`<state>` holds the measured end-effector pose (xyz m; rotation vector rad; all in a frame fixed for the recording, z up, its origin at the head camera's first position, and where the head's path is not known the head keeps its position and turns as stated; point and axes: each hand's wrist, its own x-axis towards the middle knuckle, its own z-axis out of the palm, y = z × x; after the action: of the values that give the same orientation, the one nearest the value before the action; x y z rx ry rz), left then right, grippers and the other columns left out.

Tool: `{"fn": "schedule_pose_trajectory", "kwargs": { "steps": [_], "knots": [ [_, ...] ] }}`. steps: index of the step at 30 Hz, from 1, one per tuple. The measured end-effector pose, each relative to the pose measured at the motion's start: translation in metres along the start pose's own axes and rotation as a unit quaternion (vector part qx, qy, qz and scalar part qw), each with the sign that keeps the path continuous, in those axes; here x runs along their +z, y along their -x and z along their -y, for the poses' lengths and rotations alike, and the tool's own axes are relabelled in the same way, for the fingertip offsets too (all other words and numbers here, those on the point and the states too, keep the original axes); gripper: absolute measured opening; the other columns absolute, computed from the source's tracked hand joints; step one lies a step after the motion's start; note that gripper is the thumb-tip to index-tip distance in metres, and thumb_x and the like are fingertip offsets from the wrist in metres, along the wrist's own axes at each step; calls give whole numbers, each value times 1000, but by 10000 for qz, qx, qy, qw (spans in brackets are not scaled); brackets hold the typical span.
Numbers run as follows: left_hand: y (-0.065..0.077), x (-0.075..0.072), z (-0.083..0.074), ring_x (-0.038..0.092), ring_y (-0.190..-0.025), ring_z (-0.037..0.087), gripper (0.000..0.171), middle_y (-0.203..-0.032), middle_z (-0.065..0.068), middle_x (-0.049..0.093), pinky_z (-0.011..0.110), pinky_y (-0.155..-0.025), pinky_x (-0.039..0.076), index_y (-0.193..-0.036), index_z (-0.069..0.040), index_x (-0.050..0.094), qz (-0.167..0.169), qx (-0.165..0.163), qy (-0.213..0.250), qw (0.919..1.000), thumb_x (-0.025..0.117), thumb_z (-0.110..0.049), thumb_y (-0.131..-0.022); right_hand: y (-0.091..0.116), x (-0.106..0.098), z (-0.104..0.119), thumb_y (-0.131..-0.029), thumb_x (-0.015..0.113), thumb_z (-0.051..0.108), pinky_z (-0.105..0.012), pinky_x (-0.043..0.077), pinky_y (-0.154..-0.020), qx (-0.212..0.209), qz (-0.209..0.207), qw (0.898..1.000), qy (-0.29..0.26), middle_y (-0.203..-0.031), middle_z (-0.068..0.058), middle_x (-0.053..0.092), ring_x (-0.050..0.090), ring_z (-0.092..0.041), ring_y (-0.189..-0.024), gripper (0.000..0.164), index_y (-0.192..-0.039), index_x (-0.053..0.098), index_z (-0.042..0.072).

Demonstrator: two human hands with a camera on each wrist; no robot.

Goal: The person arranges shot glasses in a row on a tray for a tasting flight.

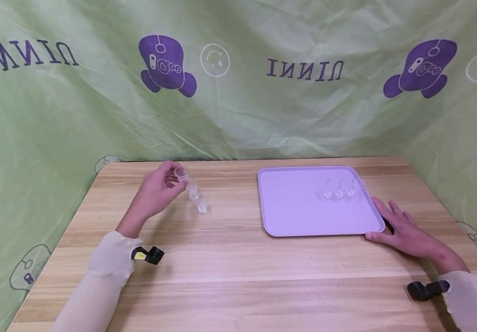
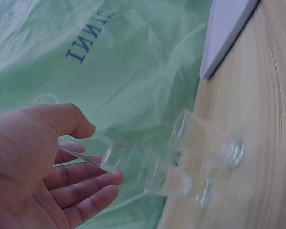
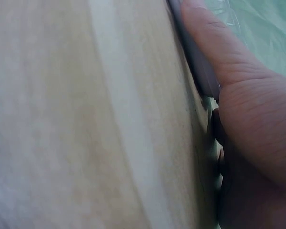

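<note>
On left of wood-grain table (image 1: 230, 272), left hand (image 1: 155, 190) pinches small clear tapered cup (image 1: 182, 174) near two similar cups (image 1: 202, 204); right hand (image 1: 406, 234) spreads against lilac rectangular tray (image 1: 296, 214). We judge careless swing could topple neighbours.

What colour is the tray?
The tray is light purple; it shows best in the head view.

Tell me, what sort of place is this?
Probably a makeshift recording corner: printed green cloth hangs behind and beside the wooden table, and each sleeve bears a small black device.
</note>
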<state>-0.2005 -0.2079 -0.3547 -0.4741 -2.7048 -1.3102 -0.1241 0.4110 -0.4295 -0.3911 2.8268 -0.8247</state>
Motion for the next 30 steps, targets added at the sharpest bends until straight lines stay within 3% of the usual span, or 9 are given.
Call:
{"fn": "schedule_pose_trajectory", "kwargs": {
  "steps": [16,30],
  "knots": [
    [-5,35,-42,69,-96,20,26,-106,6,67,35,-88,57,-120,-5,59,411,846,396,9948,71,-10,-97,0,1,1,-98,71,33,-67,-21,-112,5,-6,10000,-33,-163,-36,6,-16,-57,-146,101,-166,-1,11],
    [-16,85,-62,69,-97,18,26,-104,3,67,33,-90,56,-117,-6,63,947,889,372,9908,72,-16,-95,-2,2,0,-98,71,33,-68,-20,-112,27,-13,10000,25,-163,-35,7,-15,-58,-146,101,-165,0,10]
  ]
}}
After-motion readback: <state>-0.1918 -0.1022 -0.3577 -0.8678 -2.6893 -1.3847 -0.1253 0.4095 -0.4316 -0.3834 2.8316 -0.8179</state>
